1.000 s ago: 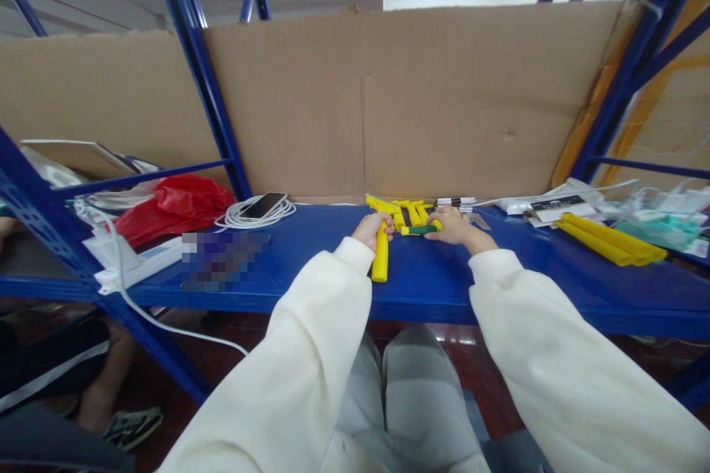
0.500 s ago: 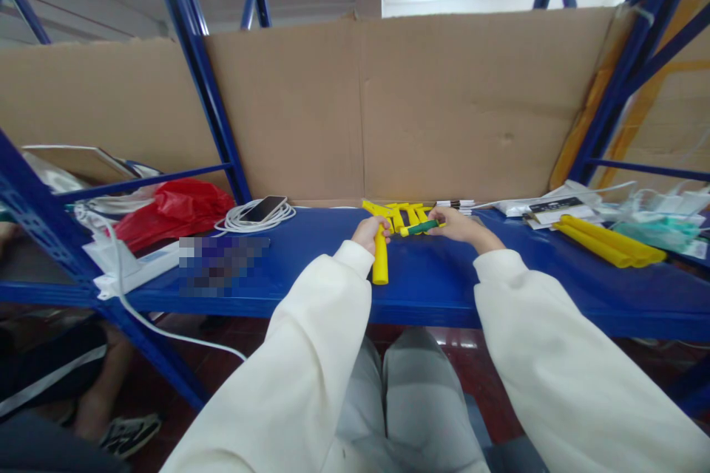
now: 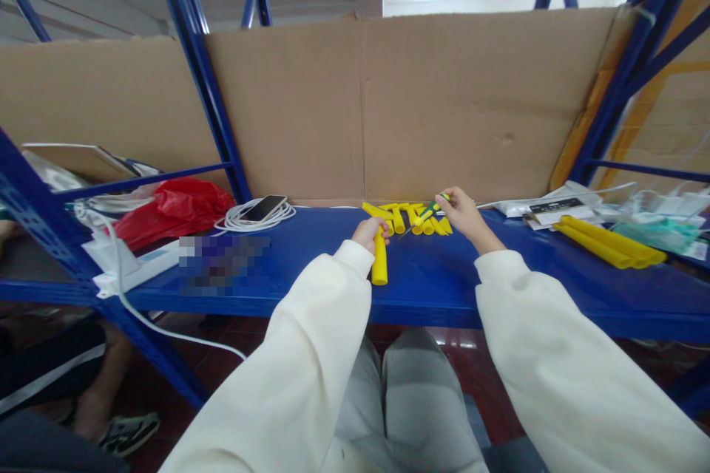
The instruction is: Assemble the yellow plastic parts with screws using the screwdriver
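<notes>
Wrapped around the upper part of a yellow tube (image 3: 380, 267) is my left hand (image 3: 366, 233); the tube's lower end points toward me over the blue shelf. To its right, my right hand (image 3: 462, 211) grips a green and yellow screwdriver (image 3: 428, 212) near the handle end. The tool slants down to the left, and its thin shaft ends a little right of the tube, apart from it. Behind and between the hands lie several short cut yellow tube pieces (image 3: 398, 221), partly covered by the screwdriver.
Longer yellow tubes (image 3: 607, 242) lie at the right by white packets (image 3: 560, 208). At the left are a phone (image 3: 265, 208) on a coiled white cable (image 3: 236, 217), a red plastic bag (image 3: 174, 211) and a white power strip (image 3: 147, 267). Cardboard (image 3: 444, 111) closes the back. Another person's leg (image 3: 100, 392) shows lower left.
My right hand has risen and moved right, tilting the screwdriver so its thin shaft now shows and more yellow pieces are uncovered. My left hand and the tube have stayed in place.
</notes>
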`<state>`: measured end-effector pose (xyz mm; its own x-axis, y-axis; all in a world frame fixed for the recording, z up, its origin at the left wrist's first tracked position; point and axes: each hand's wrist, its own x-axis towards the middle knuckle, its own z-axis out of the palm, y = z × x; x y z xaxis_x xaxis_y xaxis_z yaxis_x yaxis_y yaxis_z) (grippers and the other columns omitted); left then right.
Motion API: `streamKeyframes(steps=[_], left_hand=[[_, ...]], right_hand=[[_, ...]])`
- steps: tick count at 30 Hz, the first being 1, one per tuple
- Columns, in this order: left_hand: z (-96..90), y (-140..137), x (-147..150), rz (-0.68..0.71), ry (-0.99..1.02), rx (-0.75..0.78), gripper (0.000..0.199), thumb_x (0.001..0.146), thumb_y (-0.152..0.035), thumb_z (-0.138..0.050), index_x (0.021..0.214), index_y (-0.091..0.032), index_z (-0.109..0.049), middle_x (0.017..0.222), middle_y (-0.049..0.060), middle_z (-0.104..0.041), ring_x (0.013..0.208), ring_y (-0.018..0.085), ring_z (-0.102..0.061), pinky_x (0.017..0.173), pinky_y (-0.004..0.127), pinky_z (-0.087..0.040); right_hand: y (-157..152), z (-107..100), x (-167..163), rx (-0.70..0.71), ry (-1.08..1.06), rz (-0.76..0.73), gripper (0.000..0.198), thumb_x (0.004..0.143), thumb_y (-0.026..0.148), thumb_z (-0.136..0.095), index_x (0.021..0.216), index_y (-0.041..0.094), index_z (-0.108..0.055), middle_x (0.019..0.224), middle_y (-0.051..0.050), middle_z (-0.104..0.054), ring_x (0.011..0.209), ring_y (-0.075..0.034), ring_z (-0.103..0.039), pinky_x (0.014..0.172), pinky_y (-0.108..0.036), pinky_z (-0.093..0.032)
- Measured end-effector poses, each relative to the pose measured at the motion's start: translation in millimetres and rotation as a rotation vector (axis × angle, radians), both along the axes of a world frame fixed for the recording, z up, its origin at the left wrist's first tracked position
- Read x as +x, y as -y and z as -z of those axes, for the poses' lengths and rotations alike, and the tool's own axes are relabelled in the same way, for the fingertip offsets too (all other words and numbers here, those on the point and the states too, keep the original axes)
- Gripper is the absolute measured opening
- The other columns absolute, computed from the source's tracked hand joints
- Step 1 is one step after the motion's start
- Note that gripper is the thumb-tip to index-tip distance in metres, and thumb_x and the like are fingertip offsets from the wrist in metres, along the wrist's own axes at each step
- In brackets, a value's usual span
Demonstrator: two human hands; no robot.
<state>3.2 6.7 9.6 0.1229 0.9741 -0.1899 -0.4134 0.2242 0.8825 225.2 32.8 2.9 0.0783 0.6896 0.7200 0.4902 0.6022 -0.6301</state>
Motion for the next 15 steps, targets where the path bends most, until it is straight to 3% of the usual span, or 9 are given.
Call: streamKeyframes(steps=[6, 15], left_hand=[[6.7, -6.2, 0.5, 0.008, -0.085, -0.011, 0.019, 0.066, 0.0, -0.048, 0.067, -0.018, -0.046, 0.045, -0.006, -0.04, 0.033, 0.007, -0.034, 0.036, 0.018, -0.028], [11.8, -8.7, 0.1, 0.108, -0.133, -0.036, 0.017, 0.071, -0.002, -0.049, 0.069, -0.019, -0.046, 0.046, -0.006, -0.04, 0.035, 0.007, -0.034, 0.039, 0.018, -0.03]], right_hand=[[2.2, -2.3, 6.1, 0.095, -0.104, 0.091, 0.044, 0.083, 0.068, -0.052, 0.088, 0.024, -0.048, 0.075, 0.001, -0.056, 0.071, -0.016, -0.056, 0.069, -0.031, -0.049], [6.3, -3.4, -1.8, 0.117, -0.078, 0.104, 0.043, 0.083, 0.066, -0.054, 0.088, 0.023, -0.049, 0.078, 0.0, -0.057, 0.072, -0.016, -0.057, 0.07, -0.031, -0.049]])
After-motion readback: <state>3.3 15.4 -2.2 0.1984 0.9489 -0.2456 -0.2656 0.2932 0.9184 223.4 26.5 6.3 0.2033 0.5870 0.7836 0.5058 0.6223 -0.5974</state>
